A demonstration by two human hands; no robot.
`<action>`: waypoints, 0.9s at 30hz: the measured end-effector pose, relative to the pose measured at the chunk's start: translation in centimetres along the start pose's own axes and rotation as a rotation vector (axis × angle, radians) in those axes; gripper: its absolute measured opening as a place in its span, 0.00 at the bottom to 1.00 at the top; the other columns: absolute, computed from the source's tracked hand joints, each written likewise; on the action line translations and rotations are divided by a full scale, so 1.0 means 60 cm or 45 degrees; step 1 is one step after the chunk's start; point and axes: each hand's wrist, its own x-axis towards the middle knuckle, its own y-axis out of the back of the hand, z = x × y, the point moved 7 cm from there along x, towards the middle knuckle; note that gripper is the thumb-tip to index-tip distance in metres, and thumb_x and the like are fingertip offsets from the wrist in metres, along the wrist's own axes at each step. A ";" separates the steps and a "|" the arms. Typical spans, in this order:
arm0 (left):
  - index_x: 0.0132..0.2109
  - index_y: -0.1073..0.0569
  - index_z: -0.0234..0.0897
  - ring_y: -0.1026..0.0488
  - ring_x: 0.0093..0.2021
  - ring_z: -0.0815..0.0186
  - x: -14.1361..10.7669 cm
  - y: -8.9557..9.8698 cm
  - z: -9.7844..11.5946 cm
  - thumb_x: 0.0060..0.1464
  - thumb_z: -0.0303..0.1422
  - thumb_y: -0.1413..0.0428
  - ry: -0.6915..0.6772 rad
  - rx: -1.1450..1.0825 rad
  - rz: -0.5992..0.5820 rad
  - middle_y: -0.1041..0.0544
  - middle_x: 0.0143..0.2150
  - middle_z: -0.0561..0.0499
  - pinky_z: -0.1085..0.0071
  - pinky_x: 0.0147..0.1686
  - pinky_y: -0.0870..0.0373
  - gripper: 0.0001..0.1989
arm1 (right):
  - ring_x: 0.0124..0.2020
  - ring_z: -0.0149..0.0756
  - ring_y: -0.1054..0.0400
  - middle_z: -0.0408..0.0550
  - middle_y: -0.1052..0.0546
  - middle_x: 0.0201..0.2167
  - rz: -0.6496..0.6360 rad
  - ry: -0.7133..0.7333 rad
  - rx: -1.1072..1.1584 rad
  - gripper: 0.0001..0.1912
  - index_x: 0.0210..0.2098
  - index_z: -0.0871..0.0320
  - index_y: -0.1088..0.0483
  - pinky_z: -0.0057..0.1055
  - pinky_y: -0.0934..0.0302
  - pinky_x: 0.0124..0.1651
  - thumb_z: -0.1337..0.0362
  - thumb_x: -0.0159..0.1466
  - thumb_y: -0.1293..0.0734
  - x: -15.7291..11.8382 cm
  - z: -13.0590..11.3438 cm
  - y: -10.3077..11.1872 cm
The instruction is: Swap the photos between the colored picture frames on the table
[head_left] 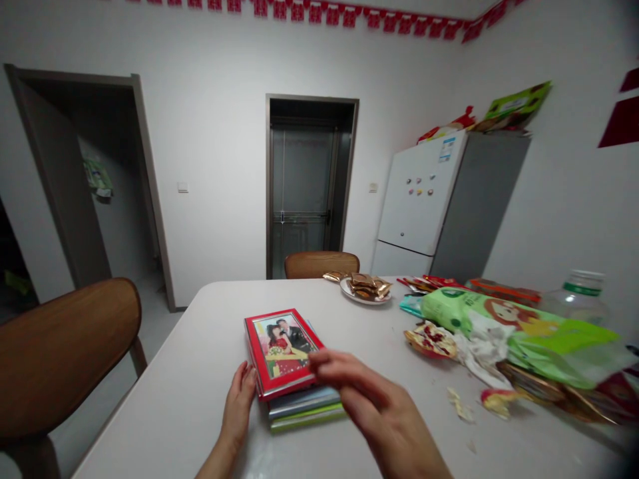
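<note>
A red picture frame holding a photo of a couple lies on top of a small stack on the white table. Beneath it show the edges of a blue-grey book-like item and a green one. My left hand rests at the near left side of the red frame, fingers stretched along its edge and seemingly touching it. Over the frame's near right corner hovers my right hand, its fingers extended and slightly blurred. Whether its fingertips touch the frame I cannot tell.
On the table's right side are a green tissue pack, crumpled tissue, an opened pomegranate and peel scraps. A plate of wrapped snacks stands at the back. Wooden chairs flank the table; a fridge stands behind.
</note>
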 end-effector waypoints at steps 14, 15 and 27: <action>0.54 0.41 0.33 0.29 0.43 0.57 -0.022 -0.057 0.008 0.42 0.38 0.44 0.032 0.018 -0.327 0.28 0.46 0.46 0.65 0.43 0.33 0.32 | 0.48 0.40 0.38 0.53 0.32 0.48 0.175 -0.602 -0.351 0.30 0.49 0.66 0.38 0.32 0.45 0.51 0.53 0.53 0.44 0.082 0.118 -0.015; 0.54 0.41 0.33 0.29 0.42 0.57 -0.024 -0.058 0.008 0.42 0.38 0.44 0.042 0.026 -0.346 0.27 0.46 0.46 0.64 0.43 0.33 0.32 | 0.47 0.40 0.37 0.53 0.31 0.47 0.193 -0.621 -0.325 0.31 0.50 0.66 0.38 0.31 0.44 0.50 0.52 0.53 0.44 0.075 0.114 -0.012; 0.56 0.43 0.36 0.33 0.48 0.58 -0.021 -0.056 -0.024 0.44 0.40 0.46 -0.073 0.099 -0.184 0.30 0.49 0.46 0.66 0.47 0.37 0.31 | 0.46 0.40 0.36 0.52 0.30 0.45 0.280 -0.659 -0.199 0.32 0.51 0.65 0.39 0.30 0.41 0.46 0.50 0.53 0.44 0.045 0.112 -0.034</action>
